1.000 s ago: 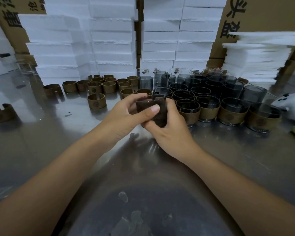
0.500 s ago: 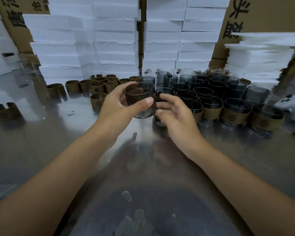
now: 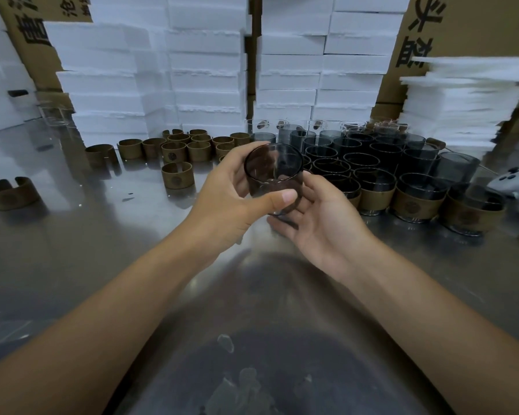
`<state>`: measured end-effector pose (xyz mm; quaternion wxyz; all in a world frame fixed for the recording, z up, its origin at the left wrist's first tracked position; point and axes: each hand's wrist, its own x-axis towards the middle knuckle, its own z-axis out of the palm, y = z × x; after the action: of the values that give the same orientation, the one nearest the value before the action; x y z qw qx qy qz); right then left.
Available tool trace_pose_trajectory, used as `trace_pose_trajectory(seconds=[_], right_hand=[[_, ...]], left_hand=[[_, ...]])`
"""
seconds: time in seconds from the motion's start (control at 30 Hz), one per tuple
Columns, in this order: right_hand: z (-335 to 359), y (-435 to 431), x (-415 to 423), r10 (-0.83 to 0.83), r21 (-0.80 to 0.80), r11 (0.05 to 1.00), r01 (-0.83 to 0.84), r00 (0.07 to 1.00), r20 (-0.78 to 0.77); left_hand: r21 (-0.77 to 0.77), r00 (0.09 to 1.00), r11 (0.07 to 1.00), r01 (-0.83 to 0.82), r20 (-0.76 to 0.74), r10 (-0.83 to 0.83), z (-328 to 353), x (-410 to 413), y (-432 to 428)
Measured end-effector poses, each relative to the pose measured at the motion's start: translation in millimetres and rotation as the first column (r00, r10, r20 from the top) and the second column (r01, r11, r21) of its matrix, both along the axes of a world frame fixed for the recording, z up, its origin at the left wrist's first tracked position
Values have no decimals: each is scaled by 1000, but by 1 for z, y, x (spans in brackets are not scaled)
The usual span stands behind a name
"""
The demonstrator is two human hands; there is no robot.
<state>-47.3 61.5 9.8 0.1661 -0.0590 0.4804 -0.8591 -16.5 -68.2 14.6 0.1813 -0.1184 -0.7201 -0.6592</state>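
Gripping hand: the left hand [image 3: 231,202] is wrapped round a smoky glass [image 3: 274,172], with the thumb laid across the near wall and the fingers curled behind the far wall
Right hand: the right hand [image 3: 321,223] lies palm up just under and beside the glass, its fingers loose and spread, their tips touching the lower wall and base; it clamps nothing
Glass: bare of any band, lifted off the steel table [image 3: 102,250] and tilted so its open mouth faces up and toward the camera; it sits between the two hands, in front of the packed cups
Bare glasses: a dense cluster of dark bare glasses [image 3: 372,158] stands upright behind the hands, right of centre
Banded glasses: a front row of banded glasses [image 3: 417,202], each in a brown sleeve, lines the near edge of that cluster, to the right of the right hand
Brown bands: empty brown bands [image 3: 192,145] stand grouped behind and left of the left hand; a lone band [image 3: 9,193] sits well apart at the far left
Backdrop: stacked foam boxes [image 3: 204,70] in the middle, a cardboard carton [image 3: 468,22] with black characters at upper right, and a pile of foam sheets [image 3: 462,109] below it
Controller: a white controller [image 3: 513,182] lies at the right edge, just beside the banded row
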Motion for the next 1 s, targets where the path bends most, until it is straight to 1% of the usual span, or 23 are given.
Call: trace_pose_trajectory(seconds=[0.1,0.3,0.5,0.6,0.73,0.87,1.0], right_hand=[[-1,-1,2,57,4,998,-57,997,46],[-4,-3,3,168,45,984,-172,982,91],[-5,0,2,184,87,977,-197,973,140],[-4,1,2,151,130,977,-169,979,134],[-3,2,3,27,216,975,-49,995,100],[0,2,3,-70,202,978,52,994,83],[-1,-1,6,-101,215,972,92,994,35]], left_hand=[[-1,1000,1000,8,7,-8,-1,0,0],[-4,1000,1000,19,4,-19,0,-1,-1],[-48,1000,999,2,-9,-2,0,-2,-4],[-81,1000,997,0,-13,-1,-2,-4,-6],[-135,1000,991,-1,-21,-2,-4,-5,-8],[-150,1000,989,4,-24,-8,-4,-5,-6],[-152,1000,988,0,-16,-2,-5,-4,-5]])
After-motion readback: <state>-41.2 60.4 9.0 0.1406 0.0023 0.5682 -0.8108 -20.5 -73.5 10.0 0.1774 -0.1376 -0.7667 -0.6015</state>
